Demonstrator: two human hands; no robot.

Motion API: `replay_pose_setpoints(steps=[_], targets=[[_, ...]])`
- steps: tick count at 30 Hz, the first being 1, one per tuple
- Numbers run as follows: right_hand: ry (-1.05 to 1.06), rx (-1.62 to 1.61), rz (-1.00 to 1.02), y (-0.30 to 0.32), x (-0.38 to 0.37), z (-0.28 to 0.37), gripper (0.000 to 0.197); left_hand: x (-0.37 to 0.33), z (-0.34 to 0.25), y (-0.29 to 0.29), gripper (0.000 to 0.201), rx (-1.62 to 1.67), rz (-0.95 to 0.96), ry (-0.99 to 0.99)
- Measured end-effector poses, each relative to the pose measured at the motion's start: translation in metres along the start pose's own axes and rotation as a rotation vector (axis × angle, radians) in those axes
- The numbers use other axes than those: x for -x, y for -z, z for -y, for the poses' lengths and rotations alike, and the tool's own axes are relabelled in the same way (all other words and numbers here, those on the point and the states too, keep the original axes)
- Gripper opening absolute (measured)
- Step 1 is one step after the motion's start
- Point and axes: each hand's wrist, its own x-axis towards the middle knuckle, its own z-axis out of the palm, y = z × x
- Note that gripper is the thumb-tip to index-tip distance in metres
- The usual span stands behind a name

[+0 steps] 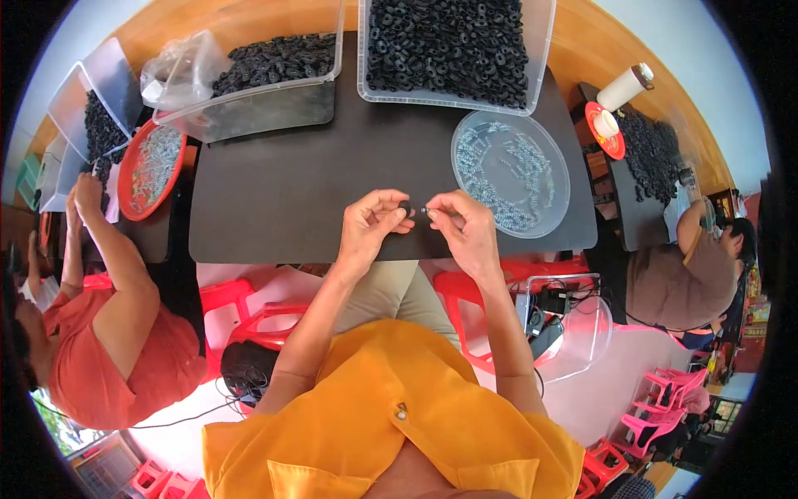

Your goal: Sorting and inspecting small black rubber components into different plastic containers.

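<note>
Near the front edge of the dark table, my left hand [368, 226] pinches a small black plastic part [405, 207] between thumb and fingers. Facing it closely, my right hand [470, 230] grips a tiny metal spring [425, 209] at its fingertips. A narrow gap separates the two pieces. Just beyond my right hand lies a round clear lid [465, 125] with many small silvery springs [524, 162] spread over it. At the far side, a clear plastic bin [453, 105] is heaped with black plastic parts [449, 50].
Another clear bin [249, 121] of black parts, with a plastic bag [179, 71], stands at the far left. A co-worker in red [125, 358] sits left beside an orange tray [126, 187] of springs. Another in brown [682, 287] is at the right table [623, 220].
</note>
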Motion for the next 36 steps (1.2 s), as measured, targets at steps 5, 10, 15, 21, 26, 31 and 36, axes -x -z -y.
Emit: replay_pose_setpoints(steps=[5,10,15,21,26,31,36], targets=[[0.032,-0.019,-0.016,-0.014,0.01,0.009,0.008,0.0,-0.006,0.003,0.018,0.164,0.051,0.027],[0.096,0.006,-0.069,-0.024,0.01,0.013,0.009,0.0,0.003,0.01,0.016,0.149,0.018,-0.009],[0.147,0.077,-0.113,-0.028,0.003,0.014,0.009,-0.005,-0.001,0.011,0.016,0.326,0.028,0.035],[0.241,0.195,-0.159,-0.028,-0.002,0.008,0.009,-0.007,-0.004,0.005,0.015,0.148,0.015,0.016],[0.278,0.341,-0.103,-0.02,-0.001,0.018,0.009,-0.005,-0.002,0.007,0.014,0.081,0.044,0.023],[0.4,0.475,-0.076,-0.016,0.0,0.021,0.014,-0.003,-0.003,0.005,0.013,0.104,0.123,0.08],[0.525,0.721,-0.016,-0.017,-0.003,0.034,0.02,-0.011,0.001,0.007,0.011,0.133,0.166,0.043]])
